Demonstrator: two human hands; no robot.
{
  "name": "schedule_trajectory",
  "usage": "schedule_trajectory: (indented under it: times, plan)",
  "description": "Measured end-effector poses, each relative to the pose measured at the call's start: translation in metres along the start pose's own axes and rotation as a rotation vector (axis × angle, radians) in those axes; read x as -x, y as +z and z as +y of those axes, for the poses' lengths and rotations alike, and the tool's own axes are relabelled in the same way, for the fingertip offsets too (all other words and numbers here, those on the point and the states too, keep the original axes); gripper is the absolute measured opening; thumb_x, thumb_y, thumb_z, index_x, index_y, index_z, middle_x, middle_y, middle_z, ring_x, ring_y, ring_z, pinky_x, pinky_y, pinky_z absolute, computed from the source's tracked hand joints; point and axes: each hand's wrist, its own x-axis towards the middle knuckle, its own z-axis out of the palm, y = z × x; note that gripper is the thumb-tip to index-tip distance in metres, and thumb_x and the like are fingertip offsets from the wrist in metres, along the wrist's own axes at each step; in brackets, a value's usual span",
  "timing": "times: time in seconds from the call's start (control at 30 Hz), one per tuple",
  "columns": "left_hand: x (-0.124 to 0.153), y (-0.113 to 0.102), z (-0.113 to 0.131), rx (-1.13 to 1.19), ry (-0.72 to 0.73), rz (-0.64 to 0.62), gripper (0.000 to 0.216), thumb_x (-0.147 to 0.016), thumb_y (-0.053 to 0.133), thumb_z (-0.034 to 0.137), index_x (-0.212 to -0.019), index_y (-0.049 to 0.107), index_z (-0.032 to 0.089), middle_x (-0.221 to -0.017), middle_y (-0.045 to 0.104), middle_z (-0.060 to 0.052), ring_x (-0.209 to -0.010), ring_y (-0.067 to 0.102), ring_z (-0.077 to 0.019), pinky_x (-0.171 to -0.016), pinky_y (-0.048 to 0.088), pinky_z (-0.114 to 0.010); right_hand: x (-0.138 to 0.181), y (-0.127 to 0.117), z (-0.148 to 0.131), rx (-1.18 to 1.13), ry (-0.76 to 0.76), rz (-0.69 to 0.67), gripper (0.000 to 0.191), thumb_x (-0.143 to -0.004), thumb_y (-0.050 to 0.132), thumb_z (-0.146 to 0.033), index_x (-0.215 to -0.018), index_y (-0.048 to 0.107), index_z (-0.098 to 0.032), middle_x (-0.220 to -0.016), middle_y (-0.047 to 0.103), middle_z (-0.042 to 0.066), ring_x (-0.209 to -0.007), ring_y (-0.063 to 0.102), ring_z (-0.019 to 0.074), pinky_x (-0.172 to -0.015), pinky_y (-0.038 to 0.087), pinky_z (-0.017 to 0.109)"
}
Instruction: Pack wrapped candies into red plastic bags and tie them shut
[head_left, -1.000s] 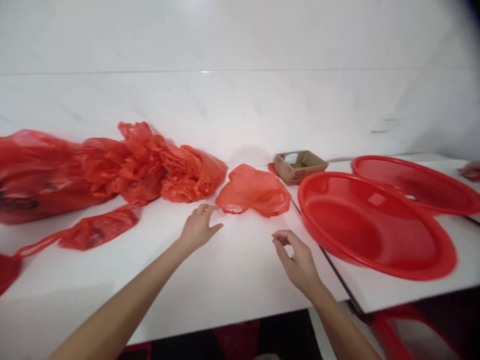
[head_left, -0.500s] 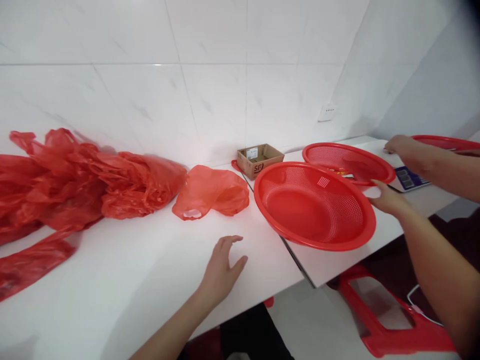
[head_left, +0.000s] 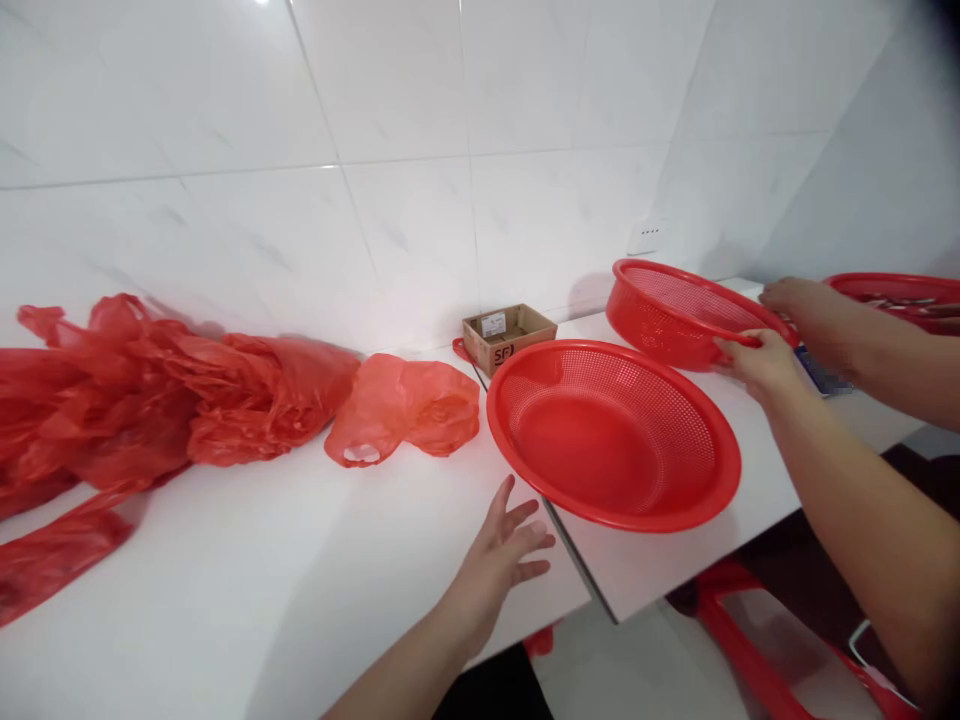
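My right hand [head_left: 754, 362] has its fingers closed on the near rim of a red plastic colander [head_left: 651, 322], which is tilted at the back of the table. Closer to me stands another round red colander [head_left: 592, 440] with nothing in it. My left hand [head_left: 499, 560] is in the air just left of this nearer colander, fingers spread and holding nothing. To its upper left, a red plastic bag [head_left: 405, 405] lies flattened on the white tabletop [head_left: 360, 560].
Bunched red plastic bags [head_left: 150, 390] line the wall at left. A small open carton [head_left: 501, 352] stands behind the nearer colander. At far right are another person's hand [head_left: 802, 310], a third red colander [head_left: 892, 283] with contents and a partly hidden scale [head_left: 821, 372]. A red stool [head_left: 750, 640] stands below.
My right hand has taken hold of the rear colander's rim, and that colander has tipped up. My left hand has moved right, toward the nearer colander, with its fingers spreading.
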Motion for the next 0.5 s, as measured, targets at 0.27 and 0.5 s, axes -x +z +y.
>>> schedule_trajectory:
  times: [0.27, 0.5]
  plan:
    - [-0.08, 0.034, 0.007, -0.09, 0.053, -0.128, 0.088, -0.08, 0.066, 0.035, -0.153, 0.017, 0.031, -0.156, 0.03, -0.011, -0.139, 0.036, -0.0229, -0.105, 0.038, -0.039, 0.067, -0.024, -0.055, -0.284, -0.052, -0.136, 0.031, -0.075, 0.071, -0.02, -0.101, 0.056, -0.014, -0.085, 0.06, 0.003, -0.072, 0.061, 0.0104, -0.07, 0.048, 0.03]
    - [-0.059, -0.004, -0.006, -0.503, 0.197, 0.021, 0.053, -0.084, 0.063, 0.032, -0.135, 0.051, 0.027, -0.145, 0.049, -0.01, -0.128, 0.05, -0.0244, -0.103, 0.042, -0.04, 0.172, -0.06, -0.102, -0.348, -0.189, -0.374, 0.032, -0.071, 0.073, -0.036, -0.098, 0.061, -0.023, -0.089, 0.062, 0.004, -0.075, 0.06, 0.0155, -0.067, 0.051, 0.027]
